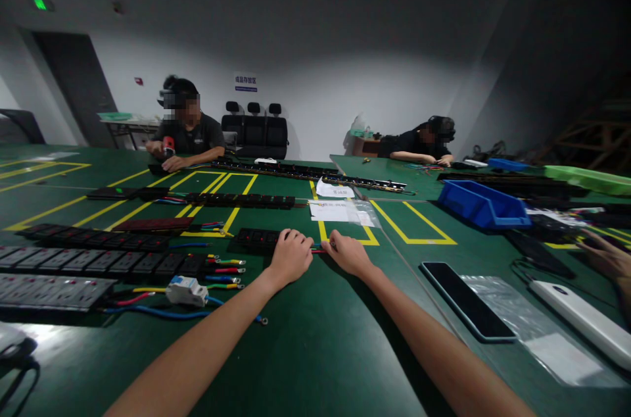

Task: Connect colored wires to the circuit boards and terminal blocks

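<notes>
My left hand (292, 256) curls over the right end of a short black socket strip (254, 237) lying on the green table. Red and blue-green wires (318, 250) come out of that end, between my two hands. With its fingers closed, my right hand (349, 252) pinches the far ends of these wires; the tips are hidden by the fingers. Left of my hands lie more socket strips (98, 262) with coloured wires ending in ring terminals. A white-and-blue circuit breaker (186, 291) sits on the wires of the nearest one.
A phone (467, 302), plastic bag (557, 351) and white power bank (582, 321) lie at right, near another person's hand (606, 259). A blue bin (483, 205) stands behind them. Labelled paper (340, 212) lies ahead. Across the table, one person (190, 127) holds a red tool; another (424, 141) bends over wires.
</notes>
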### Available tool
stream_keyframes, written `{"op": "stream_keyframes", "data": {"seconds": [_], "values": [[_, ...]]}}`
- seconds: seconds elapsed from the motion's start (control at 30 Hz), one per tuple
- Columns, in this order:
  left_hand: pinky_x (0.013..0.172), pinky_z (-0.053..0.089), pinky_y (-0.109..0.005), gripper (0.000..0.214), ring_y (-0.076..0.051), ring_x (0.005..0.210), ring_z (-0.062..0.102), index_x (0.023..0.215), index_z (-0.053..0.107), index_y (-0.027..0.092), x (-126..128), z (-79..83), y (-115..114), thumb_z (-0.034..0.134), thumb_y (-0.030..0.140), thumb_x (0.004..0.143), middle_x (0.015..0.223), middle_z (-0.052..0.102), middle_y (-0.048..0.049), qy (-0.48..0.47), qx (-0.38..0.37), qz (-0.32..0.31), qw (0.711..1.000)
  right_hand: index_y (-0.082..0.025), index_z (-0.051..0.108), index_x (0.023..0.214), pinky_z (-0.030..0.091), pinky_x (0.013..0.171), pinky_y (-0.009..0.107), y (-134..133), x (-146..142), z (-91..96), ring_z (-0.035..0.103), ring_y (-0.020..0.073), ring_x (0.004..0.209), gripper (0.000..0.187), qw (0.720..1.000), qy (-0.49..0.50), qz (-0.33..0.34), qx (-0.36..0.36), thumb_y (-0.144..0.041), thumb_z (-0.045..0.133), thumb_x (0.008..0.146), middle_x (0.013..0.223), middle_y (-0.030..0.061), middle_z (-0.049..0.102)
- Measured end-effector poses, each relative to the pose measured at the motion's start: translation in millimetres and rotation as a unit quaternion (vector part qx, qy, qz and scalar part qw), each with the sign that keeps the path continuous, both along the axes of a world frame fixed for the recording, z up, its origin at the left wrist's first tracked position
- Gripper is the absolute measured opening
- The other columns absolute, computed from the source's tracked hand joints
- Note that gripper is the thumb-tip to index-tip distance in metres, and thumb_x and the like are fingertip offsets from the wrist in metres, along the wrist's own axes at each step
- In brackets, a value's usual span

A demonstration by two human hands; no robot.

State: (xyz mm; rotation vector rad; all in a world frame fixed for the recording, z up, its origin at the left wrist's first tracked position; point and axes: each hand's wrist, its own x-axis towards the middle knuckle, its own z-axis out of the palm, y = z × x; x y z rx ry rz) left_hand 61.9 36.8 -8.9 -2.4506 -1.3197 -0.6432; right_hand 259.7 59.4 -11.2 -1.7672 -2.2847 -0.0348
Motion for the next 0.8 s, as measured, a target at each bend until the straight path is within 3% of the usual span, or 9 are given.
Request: {"op": "stream_keyframes", "data": {"seconds": [0.8], "values": [[0.101,0.035,-0.045,0.018,-0.025,0.103,0.056,0.101,0.068,0.020,-0.6,0.5,-0.4,0.051,0.024,0.093,0.099,0.070,-0.0087,0.005,0.000,0.002,1.000,-0.022,0.054,0.100,0.029,0.061,0.028,3.8,1.3,-5.7,0.070,0.0237,0.082,0.033,1.000,-0.009,0.001,0.014,-0.052,0.041,0.103,0.089,0.0065,0.074]]}}
